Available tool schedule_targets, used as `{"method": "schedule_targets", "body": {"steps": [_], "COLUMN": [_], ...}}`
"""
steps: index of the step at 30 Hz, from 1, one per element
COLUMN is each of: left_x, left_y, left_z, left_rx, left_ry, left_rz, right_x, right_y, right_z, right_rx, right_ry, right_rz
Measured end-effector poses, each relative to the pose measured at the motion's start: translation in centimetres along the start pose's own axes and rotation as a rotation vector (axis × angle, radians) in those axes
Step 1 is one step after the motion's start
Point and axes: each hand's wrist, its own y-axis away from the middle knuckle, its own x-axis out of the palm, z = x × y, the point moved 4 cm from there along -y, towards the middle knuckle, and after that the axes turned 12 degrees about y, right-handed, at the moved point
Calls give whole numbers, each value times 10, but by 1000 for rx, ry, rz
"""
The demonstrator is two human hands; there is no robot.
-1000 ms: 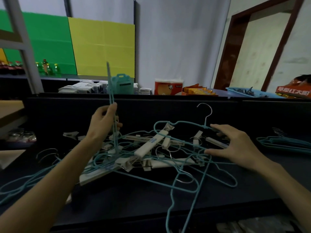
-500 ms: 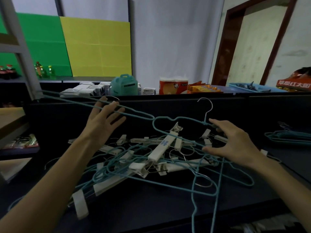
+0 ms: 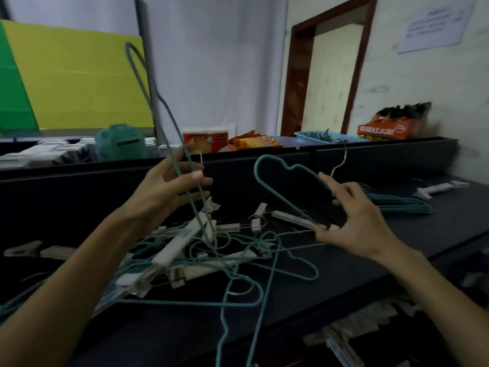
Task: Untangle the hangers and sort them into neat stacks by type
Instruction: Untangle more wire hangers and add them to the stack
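- The left hand [image 3: 169, 186] pinched a teal wire hanger [image 3: 158, 107] upright at frame centre-left.
- The right hand [image 3: 352, 221] gripped another teal hanger [image 3: 277, 165] over the tangled pile [image 3: 201, 250] on the dark bench [image 3: 344, 268].
- A pale blue plastic tray [image 3: 301, 134] at upper right held dark small items.

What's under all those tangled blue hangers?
Under the blue wire hangers lie white clip hangers, resting on the dark table. Anything deeper in the pile is hidden.
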Motion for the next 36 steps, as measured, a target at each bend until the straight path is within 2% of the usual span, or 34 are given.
{"method": "schedule_targets", "body": {"steps": [7,17,21,27,30,36], "left_x": [112,266,303,330,335,325], "left_y": [-20,-52,-67,-109,-140,-202], "left_z": [28,120,160,208,224,242], "left_rx": [-21,-125,-194,-295,-286,-175], "left_ry": [-39,-77,-112,-287,-343,-448], "left_rz": [97,111,153,255,298,250], "right_x": [-52,-107,-106,-92,-77,-39], "right_y": [32,83,89,66,41,-10], "right_z": [-76,-220,-265,-311,-326,-359], "right_rx": [161,434,458,429,404,437], "right_ry": [-332,-1059,-1136,-1197,-1211,-1273], "right_rz": [-129,-105,-62,-28,-22,43]}}
